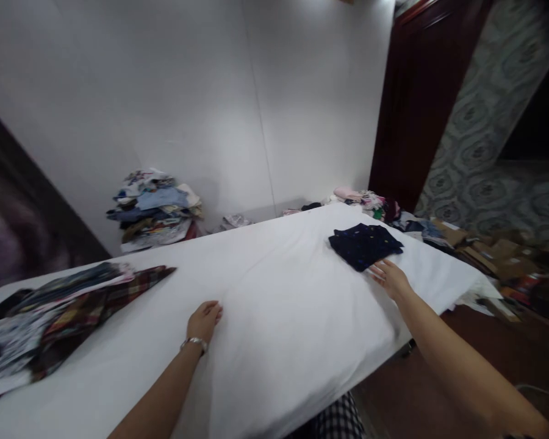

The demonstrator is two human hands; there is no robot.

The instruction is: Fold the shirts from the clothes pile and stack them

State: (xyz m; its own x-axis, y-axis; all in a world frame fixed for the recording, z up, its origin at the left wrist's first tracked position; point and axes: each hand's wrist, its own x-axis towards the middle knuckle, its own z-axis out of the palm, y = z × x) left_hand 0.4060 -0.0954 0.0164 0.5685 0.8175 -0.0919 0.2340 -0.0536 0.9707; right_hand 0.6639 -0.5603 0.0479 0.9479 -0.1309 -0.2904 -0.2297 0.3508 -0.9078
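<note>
A dark navy folded garment [365,245] with small light spots lies toward the right end of the white-covered table [274,317]. At its near edge is my right hand [390,278], its fingers stretched out and touching or almost touching the cloth. My left hand [203,320], with a metal bracelet at the wrist, is over the white sheet nearer the middle. Its fingers are curled in, and nothing shows in them.
On the left of the table lie several garments, among them a plaid shirt [105,299]. A tall clothes pile [158,207] stands against the wall behind. More clothes [370,202] are heaped beyond the far right corner, and cardboard boxes [498,253] lie at the right.
</note>
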